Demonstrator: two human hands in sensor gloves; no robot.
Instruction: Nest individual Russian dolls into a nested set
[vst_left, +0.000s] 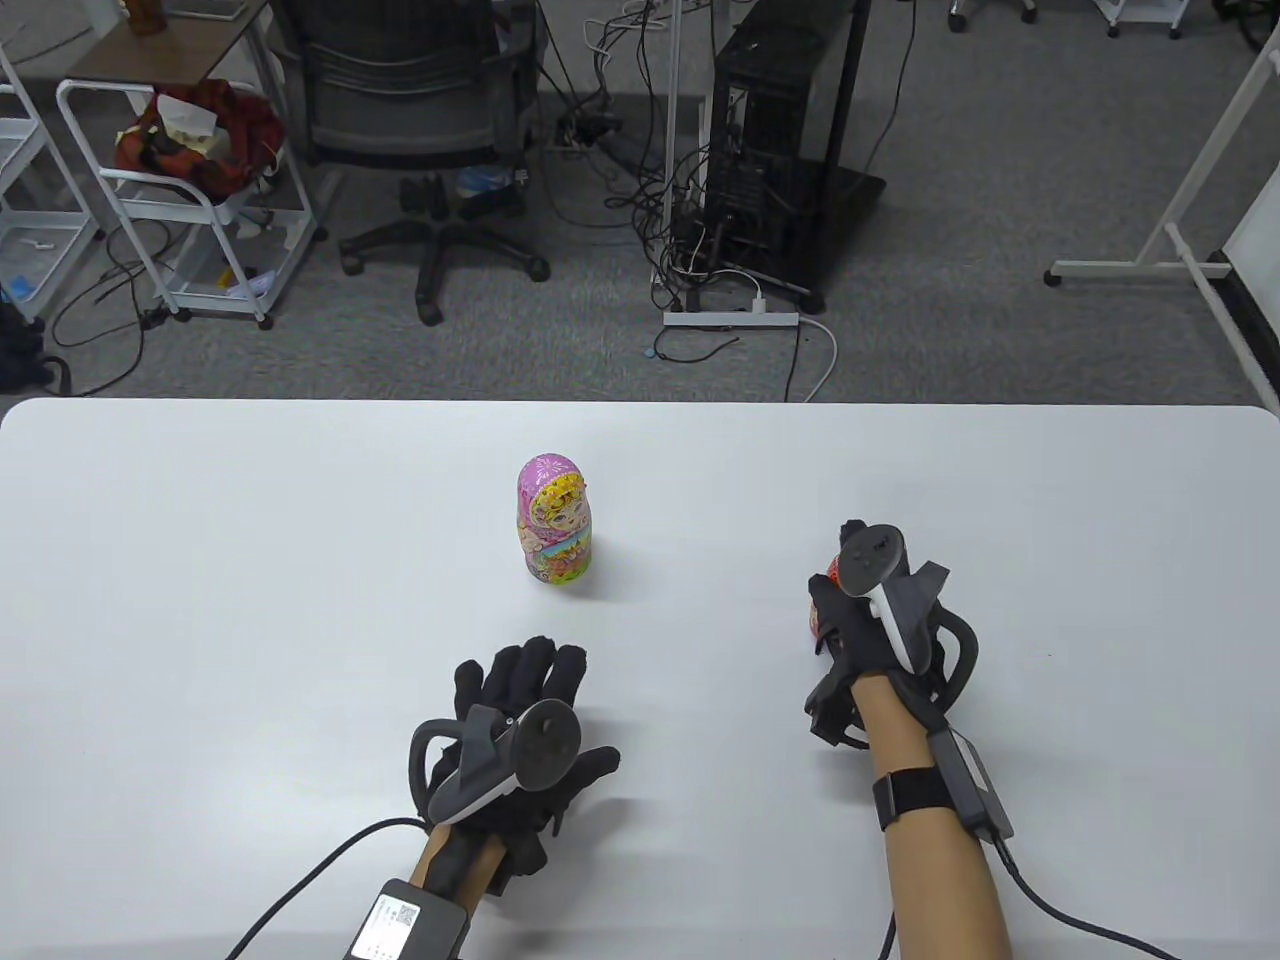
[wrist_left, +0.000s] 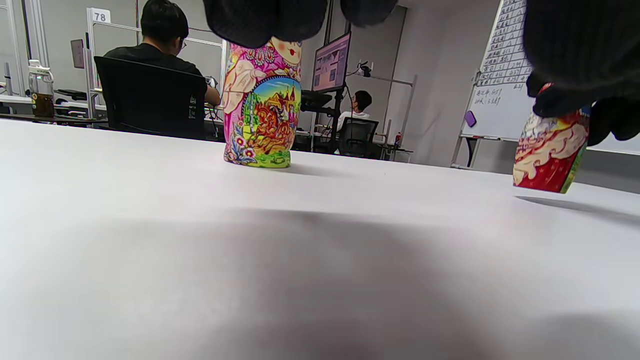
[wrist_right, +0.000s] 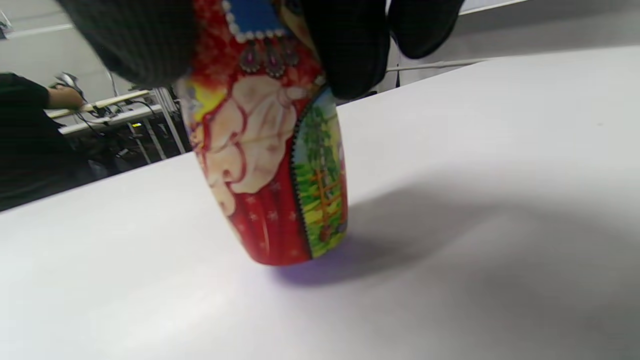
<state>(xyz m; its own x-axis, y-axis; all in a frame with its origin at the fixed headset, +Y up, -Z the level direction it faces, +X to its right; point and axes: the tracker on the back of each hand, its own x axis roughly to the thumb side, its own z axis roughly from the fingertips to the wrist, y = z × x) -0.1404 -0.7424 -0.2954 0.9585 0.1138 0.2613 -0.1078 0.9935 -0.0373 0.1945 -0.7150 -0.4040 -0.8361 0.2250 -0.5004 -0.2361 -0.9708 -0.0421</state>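
A pink doll (vst_left: 556, 520) stands upright near the middle of the white table (vst_left: 250, 560); the left wrist view shows its painted belly (wrist_left: 262, 115). My right hand (vst_left: 850, 610) grips a red doll (vst_left: 822, 600) from above at the right, mostly hidden under the glove. In the right wrist view the red doll (wrist_right: 272, 165) is tilted, its base at or just above the table. The left wrist view has the same red doll (wrist_left: 549, 150) under dark fingers. My left hand (vst_left: 525, 700) lies flat on the table in front of the pink doll, fingers straight, holding nothing.
Beyond the table's far edge are an office chair (vst_left: 420, 130), a white cart (vst_left: 190, 190), a computer tower (vst_left: 770, 150) and cables on the floor. A seated person (wrist_left: 160, 65) works at a desk in the background.
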